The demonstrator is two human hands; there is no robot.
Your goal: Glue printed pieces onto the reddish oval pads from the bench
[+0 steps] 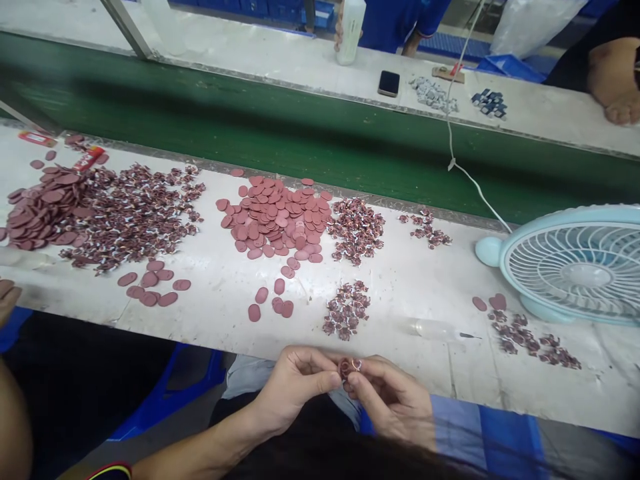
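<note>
At the table's front edge my left hand [293, 387] pinches a small reddish-brown curled piece [344, 369] between thumb and fingertips. My right hand [393, 397] meets it there, its thumb and forefinger closed on a small brown-and-white part [356, 365]. The two pieces touch or nearly touch; fingers hide much of them. Just beyond my hands lies a cluster of small brown-and-white parts [346, 310]. Farther back are a heap of flat reddish oval discs [280, 217] and another pile of small brown parts [356, 230]. A few loose discs [255, 313] lie nearer.
A clear bottle with a needle tip [433, 329] lies right of my hands. A light-blue fan [585, 267] stands at the right, its white cord [477, 187] crossing a green divider [250, 133]. Larger piles [135, 213] cover the left. Other people's hands [623, 107] show at the edges.
</note>
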